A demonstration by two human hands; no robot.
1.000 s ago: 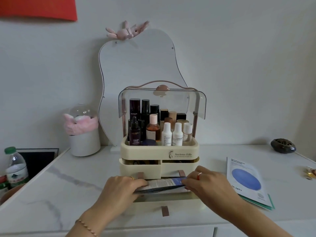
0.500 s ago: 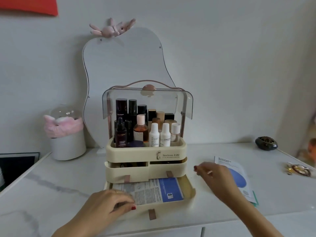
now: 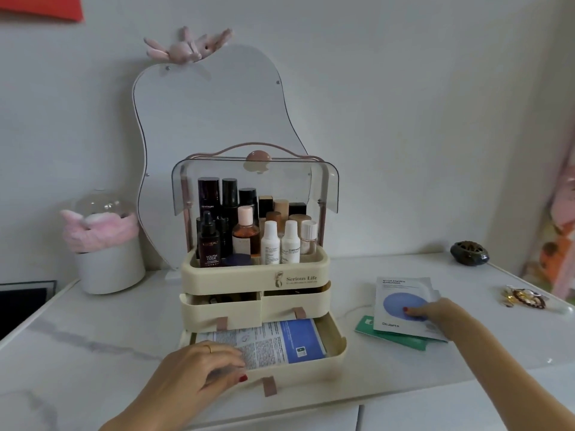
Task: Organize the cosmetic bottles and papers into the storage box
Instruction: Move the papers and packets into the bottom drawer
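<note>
The cream storage box (image 3: 255, 276) stands mid-table with its clear lid (image 3: 329, 188) raised and several cosmetic bottles (image 3: 270, 247) upright in the top tray. Its bottom drawer (image 3: 337, 346) is pulled out, and blue-and-white papers (image 3: 286, 340) lie flat inside. My left hand (image 3: 196, 371) lies over the drawer's front left corner, fingers on the papers and thumb on the outer front wall. My right hand (image 3: 441, 315) reaches right and pinches a white packet with a blue circle (image 3: 395, 293), thumb on top. That packet lies on a green packet (image 3: 389, 335).
A wavy mirror (image 3: 211, 135) leans on the wall behind the box. A white pot with a pink fluffy band (image 3: 109, 265) stands at the back left. A dark ornament (image 3: 469, 253) and a gold clip (image 3: 522, 300) lie at the right. The table's front edge runs just below the drawer.
Both hands laid the papers into the bottom drawer. My right hand then left the drawer, moved right and took hold of the white packet; my left hand stayed on the drawer.
</note>
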